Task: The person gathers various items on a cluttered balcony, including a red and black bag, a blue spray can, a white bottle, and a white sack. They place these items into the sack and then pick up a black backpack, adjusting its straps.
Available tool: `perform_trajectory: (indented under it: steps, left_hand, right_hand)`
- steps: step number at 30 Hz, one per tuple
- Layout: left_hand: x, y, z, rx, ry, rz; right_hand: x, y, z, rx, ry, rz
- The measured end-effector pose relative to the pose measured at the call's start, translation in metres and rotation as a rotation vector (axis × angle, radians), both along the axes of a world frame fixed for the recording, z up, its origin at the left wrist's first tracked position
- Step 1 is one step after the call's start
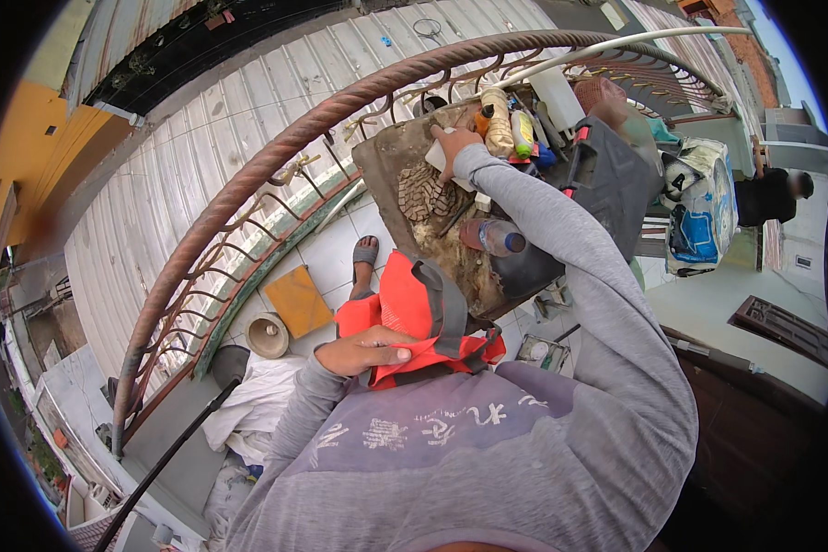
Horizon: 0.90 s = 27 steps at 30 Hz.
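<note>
The left hand [363, 352] grips the red bag [403, 293] at the lap; likely light, soft, best held by its rim. The right hand [457, 150] touches a white piece [435, 158] over the surface [382, 158], grip unclear.

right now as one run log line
left hand: holding red bag | right hand: on white item | nearby: clear bottle, dark case
</note>
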State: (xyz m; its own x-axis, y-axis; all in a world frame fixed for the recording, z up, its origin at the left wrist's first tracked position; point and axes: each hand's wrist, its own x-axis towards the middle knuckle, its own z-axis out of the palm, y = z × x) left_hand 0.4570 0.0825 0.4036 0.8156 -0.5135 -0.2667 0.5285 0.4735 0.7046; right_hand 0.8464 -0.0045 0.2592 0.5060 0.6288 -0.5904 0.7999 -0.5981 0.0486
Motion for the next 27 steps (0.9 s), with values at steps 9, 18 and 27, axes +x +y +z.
perform_trajectory:
  steps: [9,18,27]
  left_hand:
    - [0.029,0.049,-0.024,-0.089,-0.053,-0.181]
    - [0.043,0.039,-0.024,-0.043,0.108,-0.202]
    - [0.013,-0.002,0.01,0.091,0.016,-0.231]
  right_hand:
    - [0.007,-0.078,0.095,1.418,0.916,-0.866]
    - [-0.088,-0.183,0.169,2.399,0.814,-1.047]
    - [-0.235,-0.273,0.138,2.457,0.578,-1.259]
